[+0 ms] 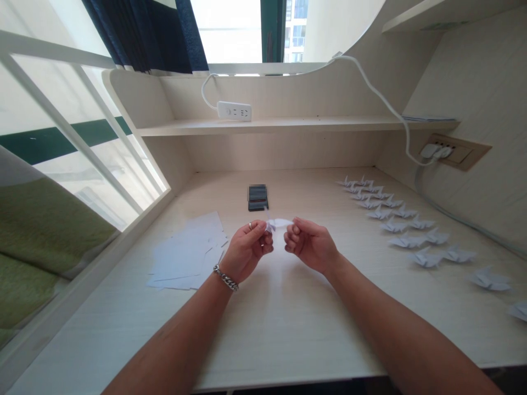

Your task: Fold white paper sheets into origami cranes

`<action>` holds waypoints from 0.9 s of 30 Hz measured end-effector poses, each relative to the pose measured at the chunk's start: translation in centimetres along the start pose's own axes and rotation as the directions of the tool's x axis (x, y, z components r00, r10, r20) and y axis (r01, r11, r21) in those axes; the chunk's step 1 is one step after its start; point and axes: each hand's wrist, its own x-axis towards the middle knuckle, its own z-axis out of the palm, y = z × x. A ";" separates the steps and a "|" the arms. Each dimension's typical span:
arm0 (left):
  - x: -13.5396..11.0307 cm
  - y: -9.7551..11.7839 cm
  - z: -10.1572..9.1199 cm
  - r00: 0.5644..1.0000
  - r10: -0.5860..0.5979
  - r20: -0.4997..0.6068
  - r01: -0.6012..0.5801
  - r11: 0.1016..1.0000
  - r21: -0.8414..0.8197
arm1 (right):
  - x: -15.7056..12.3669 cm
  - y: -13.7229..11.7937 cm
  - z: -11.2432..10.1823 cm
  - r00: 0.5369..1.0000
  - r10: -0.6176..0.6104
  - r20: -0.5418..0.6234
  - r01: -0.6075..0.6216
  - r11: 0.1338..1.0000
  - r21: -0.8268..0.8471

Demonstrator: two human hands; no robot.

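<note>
A small folded white paper crane (pixel 280 223) is held up between my two hands, above the middle of the desk. My left hand (pixel 252 244), with a ring and a chain bracelet, pinches its left part between thumb and fingers. The tip at the right end is pinched by my right hand (pixel 309 242), whose other fingers are curled in. Part of the folded paper is hidden behind the fingers. To the left lies a loose pile of white paper sheets (pixel 187 255). Finished paper cranes (pixel 405 240) stand in rows on the right.
Behind my hands a small dark case (pixel 258 198) lies on the desk (pixel 263 340). A shelf along the back carries a white power strip (pixel 234 111). A white cable (pixel 376 93) runs down to the wall socket (pixel 459 152) at right. White railing bars (pixel 74 131) border the left side.
</note>
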 end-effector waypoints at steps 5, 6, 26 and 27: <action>0.3 0.4 -0.4 0.995 0.044 -0.089 -0.029 0.986 0.162 | 0.3 -0.4 -0.9 0.990 -0.076 -0.117 0.066 0.994 -0.090; 0.3 0.3 -0.4 0.995 0.050 -0.088 -0.031 0.978 0.206 | 0.4 -0.2 -0.9 0.989 -0.065 -0.133 0.049 0.992 -0.120; 0.3 0.7 -0.5 0.996 0.043 -0.073 -0.043 0.999 0.001 | 0.5 -0.1 -0.6 0.988 -0.033 -0.150 0.029 0.999 -0.031; 0.4 0.8 -0.6 0.994 0.060 -0.091 -0.058 0.998 0.025 | 0.5 -0.2 -0.6 0.986 -0.039 -0.162 0.032 0.998 -0.046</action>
